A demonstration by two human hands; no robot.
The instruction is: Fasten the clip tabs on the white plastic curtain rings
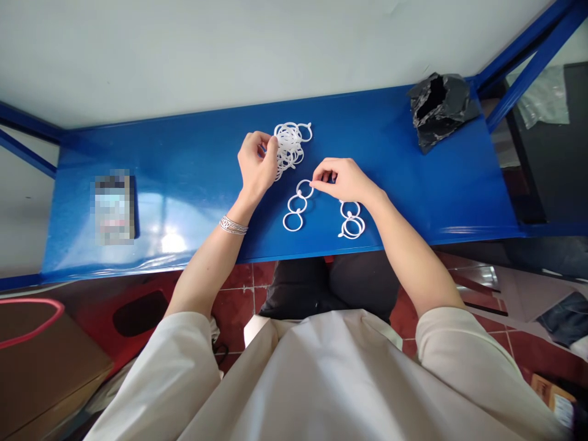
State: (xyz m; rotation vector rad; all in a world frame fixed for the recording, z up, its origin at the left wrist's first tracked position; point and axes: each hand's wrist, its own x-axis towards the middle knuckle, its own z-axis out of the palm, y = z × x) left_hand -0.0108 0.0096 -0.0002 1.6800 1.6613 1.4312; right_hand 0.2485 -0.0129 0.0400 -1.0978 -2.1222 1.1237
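Blue metal shelf (367, 135) holds a tangle of white plastic rings (289, 144); the left hand (257, 164), bent at the wrist, pinches it, while the arched right hand (343, 181) closes on a linked ring chain (297, 211) just beside.

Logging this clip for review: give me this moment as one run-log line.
left hand: touching tangled white plastic rings | right hand: pinching top of linked ring chain | beside: ring pair | surface: blue metal shelf
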